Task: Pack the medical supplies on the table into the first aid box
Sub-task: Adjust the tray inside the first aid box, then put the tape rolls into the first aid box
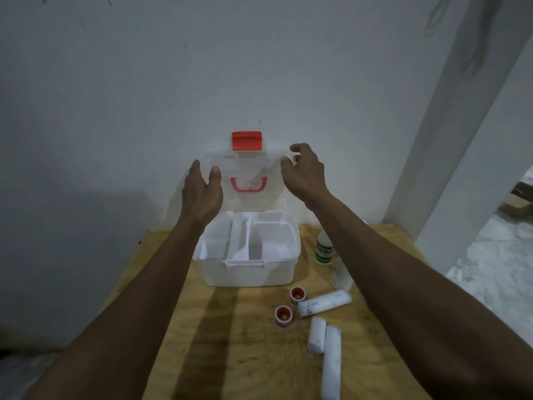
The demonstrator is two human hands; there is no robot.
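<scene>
The white first aid box (248, 272) stands open at the table's far edge, its inner tray divided into compartments. Its clear lid (248, 174) with a red latch and red handle leans upright against the wall. My left hand (202, 192) is at the lid's left edge and my right hand (302, 174) at its right edge, fingers spread and holding nothing that I can see. To the right of the box lie three white bandage rolls (324, 304), two small red-capped containers (283, 314) and a white bottle with green print (324, 252).
The wooden table (230, 342) ends at a grey wall behind the box. A white pillar (461, 140) rises at the right, with rough floor beyond it. Another white bottle (343, 275) stands partly hidden by my right forearm.
</scene>
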